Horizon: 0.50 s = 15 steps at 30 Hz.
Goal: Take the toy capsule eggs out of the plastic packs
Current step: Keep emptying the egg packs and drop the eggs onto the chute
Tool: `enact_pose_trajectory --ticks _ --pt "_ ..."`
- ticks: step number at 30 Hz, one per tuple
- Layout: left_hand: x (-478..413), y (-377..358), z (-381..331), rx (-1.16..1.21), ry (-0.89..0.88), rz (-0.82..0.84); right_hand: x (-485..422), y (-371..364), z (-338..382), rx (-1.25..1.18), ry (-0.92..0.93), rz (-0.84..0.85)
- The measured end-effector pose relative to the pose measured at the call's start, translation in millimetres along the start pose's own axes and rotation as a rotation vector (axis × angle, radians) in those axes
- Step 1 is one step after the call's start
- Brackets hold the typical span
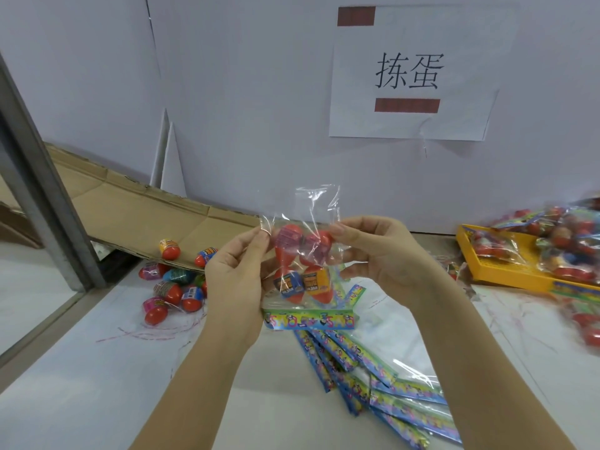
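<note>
While a sign (pixel 409 125) reads 拣蛋, left grip (pixel 234 271) and right grip (pixel 383 254) pinch the pack (pixel 313 203).

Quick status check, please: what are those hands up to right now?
Left hand and right hand both pinching one clear pack. Eggs still inside. Nothing blocking.

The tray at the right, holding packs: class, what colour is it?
The tray is yellow, seen best in the head view.

- A paper sign (pixel 409 73) hung above the grip, slightly right.
- Flattened cardboard (pixel 146 209) lay left of the grip, farther back.
- A yellow tray (pixel 506 276) sat well to the right.
- A grey post (pixel 42 190) stood far left.
</note>
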State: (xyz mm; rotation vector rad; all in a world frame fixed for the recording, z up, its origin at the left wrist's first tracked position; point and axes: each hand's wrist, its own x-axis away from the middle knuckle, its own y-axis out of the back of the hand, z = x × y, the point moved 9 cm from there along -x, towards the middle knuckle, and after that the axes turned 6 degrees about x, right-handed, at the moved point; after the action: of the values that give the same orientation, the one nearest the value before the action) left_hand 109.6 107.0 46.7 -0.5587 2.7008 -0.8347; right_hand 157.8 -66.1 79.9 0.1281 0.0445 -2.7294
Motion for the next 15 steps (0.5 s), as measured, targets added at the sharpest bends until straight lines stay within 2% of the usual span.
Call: enact_pose_trajectory --ticks 4,8,15 --pt "-1 -4 1 0.003 0.030 0.050 0 6 1 0.008 0.020 -0.059" --pt "-3 -2 2 -0.008 0.038 0.048 0 7 2 0.044 0.017 -0.043" --pt "-2 2 -8 -0.051 -0.097 0.008 -1 14 2 0.030 0.022 -0.083"
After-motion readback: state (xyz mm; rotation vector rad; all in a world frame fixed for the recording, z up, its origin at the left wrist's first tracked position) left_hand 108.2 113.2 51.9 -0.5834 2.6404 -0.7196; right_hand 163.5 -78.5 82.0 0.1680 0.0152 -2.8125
